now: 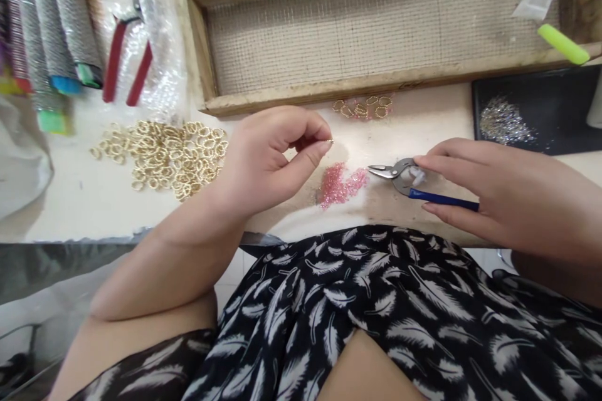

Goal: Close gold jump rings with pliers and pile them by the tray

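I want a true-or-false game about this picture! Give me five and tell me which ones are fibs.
1. The right hand holds the blue pliers. True.
2. The pink beads are in a bowl. False: they lie loose on the table.
3. The gold rings in the big pile are left of the pink beads. True.
4. The left hand holds the red pliers. False: those lie apart from both hands, and the left hand pinches something tiny and gold.
5. Shiny bits are heaped on the black tray. True.
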Available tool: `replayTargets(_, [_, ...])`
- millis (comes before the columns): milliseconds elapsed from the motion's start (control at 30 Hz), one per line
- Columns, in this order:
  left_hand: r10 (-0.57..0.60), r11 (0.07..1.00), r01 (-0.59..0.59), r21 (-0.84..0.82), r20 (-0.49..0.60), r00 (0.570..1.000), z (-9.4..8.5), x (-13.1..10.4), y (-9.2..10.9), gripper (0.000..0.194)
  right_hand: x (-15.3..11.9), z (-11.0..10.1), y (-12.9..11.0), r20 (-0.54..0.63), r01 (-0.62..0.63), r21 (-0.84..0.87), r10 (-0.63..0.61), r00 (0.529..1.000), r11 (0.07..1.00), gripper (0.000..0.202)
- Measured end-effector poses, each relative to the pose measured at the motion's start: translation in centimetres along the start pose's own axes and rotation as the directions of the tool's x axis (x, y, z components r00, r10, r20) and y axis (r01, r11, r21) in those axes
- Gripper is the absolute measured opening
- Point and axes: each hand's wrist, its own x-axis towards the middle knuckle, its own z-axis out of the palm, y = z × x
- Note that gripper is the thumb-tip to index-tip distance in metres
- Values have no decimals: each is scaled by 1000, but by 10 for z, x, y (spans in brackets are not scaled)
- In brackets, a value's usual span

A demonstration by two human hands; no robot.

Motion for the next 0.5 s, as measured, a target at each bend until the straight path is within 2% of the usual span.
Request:
replayTargets(100, [23, 1000, -23, 5, 3, 1000, 0, 0, 0, 12, 1, 2, -3, 6, 35, -46, -35, 999, 998, 47])
replayTargets(233, [62, 998, -62, 2, -4, 998, 0, 1, -2, 12, 4, 6, -9, -86, 127, -114, -137, 987, 985, 48])
replayTargets(400, [67, 998, -67, 2, -31, 997, 2, 1, -4, 10, 7, 6, -11, -68, 38, -57, -42, 997, 998, 45])
replayTargets(500, [79, 997, -79, 1, -35, 996, 2, 1, -5, 10, 5, 3, -10, -41, 43, -76, -47, 998, 996, 47])
